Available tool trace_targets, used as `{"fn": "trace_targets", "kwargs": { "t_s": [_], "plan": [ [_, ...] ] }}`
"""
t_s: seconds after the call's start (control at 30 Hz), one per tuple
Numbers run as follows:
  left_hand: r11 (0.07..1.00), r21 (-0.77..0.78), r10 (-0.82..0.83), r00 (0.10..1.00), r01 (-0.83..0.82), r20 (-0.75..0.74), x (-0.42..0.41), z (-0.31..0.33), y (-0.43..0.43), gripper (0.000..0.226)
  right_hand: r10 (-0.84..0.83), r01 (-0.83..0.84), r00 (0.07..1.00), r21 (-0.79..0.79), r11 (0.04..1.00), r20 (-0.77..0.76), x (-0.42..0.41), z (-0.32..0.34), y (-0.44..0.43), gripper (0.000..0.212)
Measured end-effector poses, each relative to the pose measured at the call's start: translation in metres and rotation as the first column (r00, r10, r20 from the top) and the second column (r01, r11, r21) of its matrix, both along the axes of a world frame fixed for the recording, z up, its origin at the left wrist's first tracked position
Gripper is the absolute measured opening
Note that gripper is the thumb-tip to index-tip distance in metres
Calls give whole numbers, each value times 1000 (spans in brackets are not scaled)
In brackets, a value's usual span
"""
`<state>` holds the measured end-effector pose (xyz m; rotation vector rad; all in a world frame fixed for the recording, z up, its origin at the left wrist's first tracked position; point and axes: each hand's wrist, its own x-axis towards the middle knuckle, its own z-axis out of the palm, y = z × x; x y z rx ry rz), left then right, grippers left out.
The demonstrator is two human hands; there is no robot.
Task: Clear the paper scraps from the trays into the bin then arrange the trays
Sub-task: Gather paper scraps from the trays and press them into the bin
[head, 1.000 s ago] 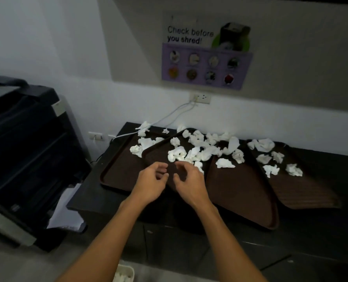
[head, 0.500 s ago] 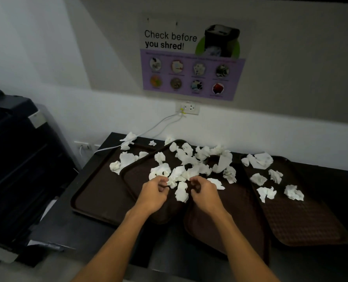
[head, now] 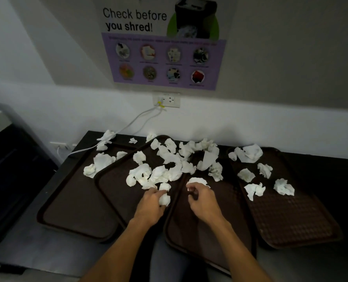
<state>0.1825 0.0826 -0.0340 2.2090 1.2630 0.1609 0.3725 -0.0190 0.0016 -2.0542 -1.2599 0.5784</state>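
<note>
As you lean over the dark counter (head: pixel 342 176), the head view shows your left hand (head: pixel 150 206) with its fingers curled round a crumpled white scrap (head: pixel 165 199) at the near right edge of the second tray (head: pixel 116 190) from your left. Your right hand (head: pixel 204 202) is over the third tray (head: pixel 189 237), fingers bent, the fingertips pinching the near edge of another scrap (head: pixel 196 181) that lies on that tray. The far-left tray (head: pixel 73 204) and the rightmost tray (head: pixel 291 220) flank these two, all four brown and edge to edge, some overlapping. The thickest heap of paper scraps (head: pixel 175 165) covers the far ends of the middle trays; looser pieces dot the outer ones. A white cable (head: pixel 132 124) runs up to a wall socket (head: pixel 167 100) below a "Check before you shred!" poster (head: pixel 163 58).
</note>
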Motion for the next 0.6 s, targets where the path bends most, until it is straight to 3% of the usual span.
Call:
{"fn": "trace_targets", "kwargs": {
  "t_s": [0.2, 0.37, 0.6],
  "plan": [
    [989, 55, 134, 987, -140, 89, -9, -7, -13, 42, -15, 14, 1000, 35, 999, 17, 12, -1, -3, 32],
    [971, 52, 211, 940, -232, 269, -28, 3, -20, 34, -10, 8, 1000, 90, 996, 13, 19, 1, 5, 33],
    [941, 81, 280, 893, -328, 352, -52, 22, -17, 38, 142, -143, 990, 60, 988, 14, -3, -4, 39, 32]
  ]
}}
